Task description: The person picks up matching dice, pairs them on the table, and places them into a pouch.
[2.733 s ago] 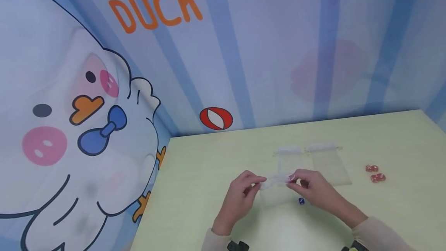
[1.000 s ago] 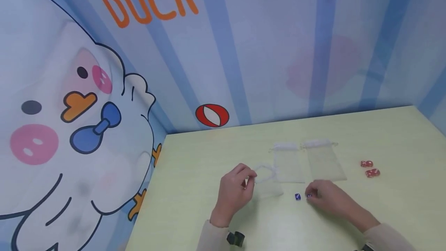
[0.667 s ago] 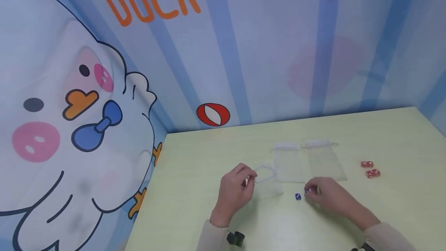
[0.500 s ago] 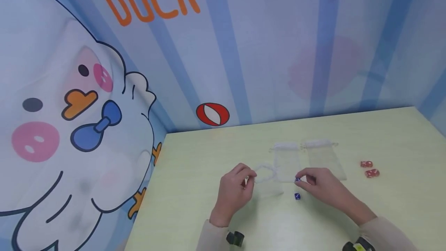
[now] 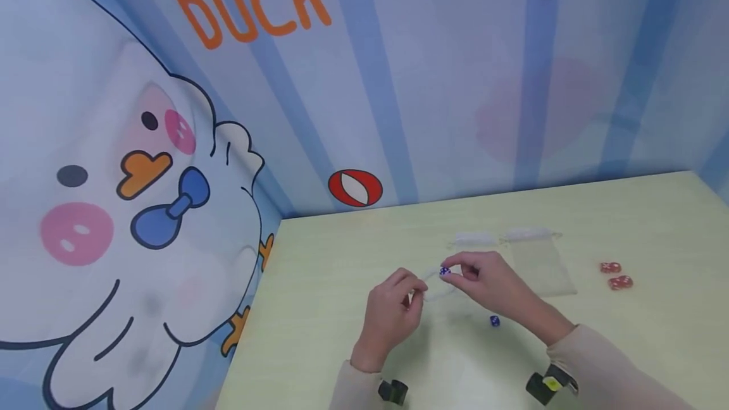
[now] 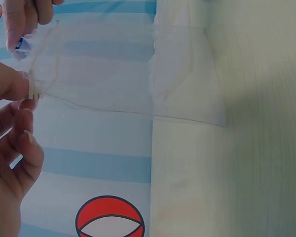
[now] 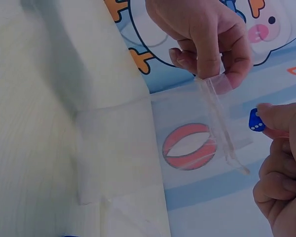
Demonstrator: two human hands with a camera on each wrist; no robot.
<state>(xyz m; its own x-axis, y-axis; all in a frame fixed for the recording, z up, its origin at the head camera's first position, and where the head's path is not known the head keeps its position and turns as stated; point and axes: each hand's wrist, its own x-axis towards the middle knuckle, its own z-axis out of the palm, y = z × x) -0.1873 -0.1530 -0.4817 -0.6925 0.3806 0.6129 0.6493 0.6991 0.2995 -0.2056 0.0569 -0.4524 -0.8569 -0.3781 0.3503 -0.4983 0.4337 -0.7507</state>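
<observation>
My left hand (image 5: 393,309) pinches the rim of a sheer white drawstring bag (image 6: 113,74), whose mouth stands spread in a loop. Between thumb and finger of my right hand (image 5: 490,280) is a blue die (image 7: 257,120) with white dots. In the head view the die is held just above the bag's mouth; the right wrist view has it beside the opening, apart from the fabric. A second blue die (image 5: 495,321) lies on the table below my right hand.
Two more sheer bags lie flat behind: one bag (image 5: 475,239) is partly covered by my right hand, the other bag (image 5: 541,264) sits to its right. Several red dice (image 5: 619,282) lie farther right on the pale table (image 5: 324,258). A printed backdrop (image 5: 444,81) rises behind.
My right hand let go of the bag's rim, took a blue die from the table, then lifted it leftward to the bag's mouth. My left hand kept its pinch on the rim.
</observation>
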